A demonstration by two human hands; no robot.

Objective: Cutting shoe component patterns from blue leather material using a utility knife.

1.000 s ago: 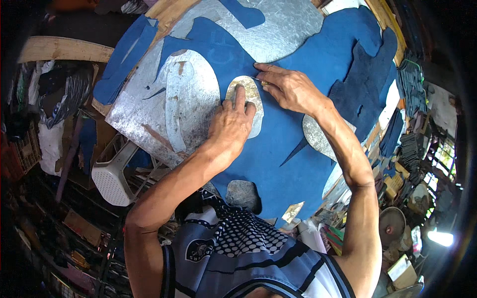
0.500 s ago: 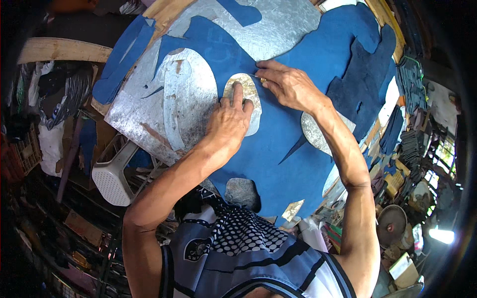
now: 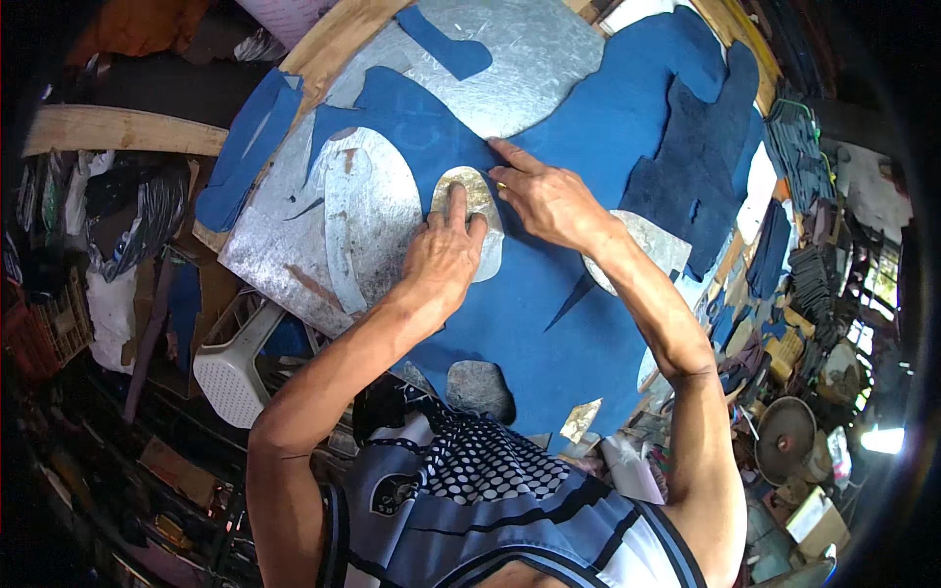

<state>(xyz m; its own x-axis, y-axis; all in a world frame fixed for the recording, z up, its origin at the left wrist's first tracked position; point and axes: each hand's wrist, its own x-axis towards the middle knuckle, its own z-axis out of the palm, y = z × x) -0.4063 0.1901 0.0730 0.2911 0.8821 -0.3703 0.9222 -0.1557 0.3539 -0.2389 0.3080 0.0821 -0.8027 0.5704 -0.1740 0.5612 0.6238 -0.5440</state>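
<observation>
One oval template (image 3: 476,195), one large blue sheet (image 3: 534,338), one stool (image 3: 231,384)

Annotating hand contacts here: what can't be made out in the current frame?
All in the head view:
- Anything pinched in the right hand: hidden by its own fingers.
- The middle of the oval template: covered by the left hand.
- The metal sheet at centre: covered by the blue material.
- Lower-left clutter: too dark to identify.

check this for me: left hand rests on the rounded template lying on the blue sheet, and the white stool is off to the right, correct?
Not quite: the head view shows the white stool off to the left. The left hand does rest on the rounded template on the blue sheet.
</observation>
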